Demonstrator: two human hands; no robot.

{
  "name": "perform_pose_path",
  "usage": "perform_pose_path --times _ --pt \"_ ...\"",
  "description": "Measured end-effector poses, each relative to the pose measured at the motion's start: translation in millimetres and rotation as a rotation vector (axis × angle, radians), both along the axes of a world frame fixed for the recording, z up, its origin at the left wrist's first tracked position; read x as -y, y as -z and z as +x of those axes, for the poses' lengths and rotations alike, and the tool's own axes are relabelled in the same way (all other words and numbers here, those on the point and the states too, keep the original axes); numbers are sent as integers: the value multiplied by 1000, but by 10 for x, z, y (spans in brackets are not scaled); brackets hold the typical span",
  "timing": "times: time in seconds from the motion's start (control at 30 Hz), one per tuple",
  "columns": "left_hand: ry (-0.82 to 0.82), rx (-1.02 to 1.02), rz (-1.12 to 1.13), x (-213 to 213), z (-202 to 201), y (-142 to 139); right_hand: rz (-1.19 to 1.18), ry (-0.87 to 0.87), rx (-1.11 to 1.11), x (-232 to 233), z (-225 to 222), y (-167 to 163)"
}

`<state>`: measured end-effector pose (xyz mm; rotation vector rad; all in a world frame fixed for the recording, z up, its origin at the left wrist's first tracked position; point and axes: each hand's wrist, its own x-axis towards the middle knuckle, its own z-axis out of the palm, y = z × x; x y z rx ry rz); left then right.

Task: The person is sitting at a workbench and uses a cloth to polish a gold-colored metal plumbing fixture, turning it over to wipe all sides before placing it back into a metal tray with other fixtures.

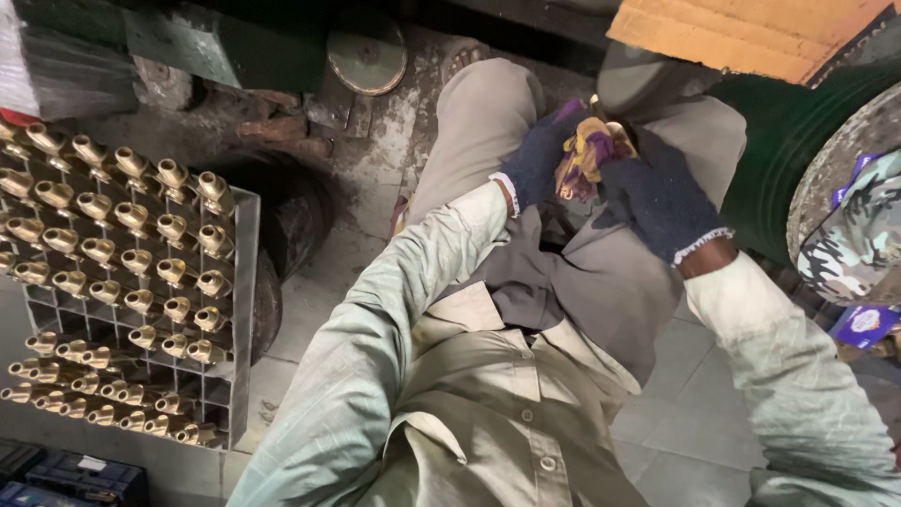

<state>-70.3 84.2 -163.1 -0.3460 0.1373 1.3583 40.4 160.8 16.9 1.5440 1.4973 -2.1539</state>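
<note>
Landmark: the multicoloured rag (584,155), bunched over the person's lap; every place below is told from it.

Rack: a grey grid rack (242,282) stands far left of the rag, on the floor. Its cells hold rows of brass fittings (141,263), mouths facing out. Some lower cells are bare. Risk: the fittings sit loose in open cells, so a knock from the left elbow or knee could probably tip several out.

Floor: dusty tiles (694,441) lie below and right of the rag. Risk: a dropped part would likely roll under the dark machine base behind the rack.

Left hand: the left hand (540,160), in a dark knit glove, touches the rag's left side. Its grip is closed on the cloth, fingers curled into the folds.

Brass piece: a small brass piece (615,127) shows just at the rag's upper right edge, mostly wrapped. Its shape cannot be told. Risk: with so little of it showing, and knit gloves dulling the feel, it could slip out of the cloth onto the lap or floor.

Right hand: the right hand (657,202), gloved alike, lies just right of the rag. Its grip is closed about the rag and the piece inside.

Wheel: a large round green machine part (798,141) stands right of the rag, near the right wrist. Risk: loose rag ends or the sleeve cuff might catch on it if it turns; whether it is turning cannot be told.
</note>
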Motion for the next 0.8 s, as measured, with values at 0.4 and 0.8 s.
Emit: perform_pose_path --times 0.4,0.8 --pt "-67 -553 100 668 137 -653 105 -274 93 423 738 -294" --pt "-3 -920 358 1540 251 -2122 775 -320 9 1830 1435 -1041"
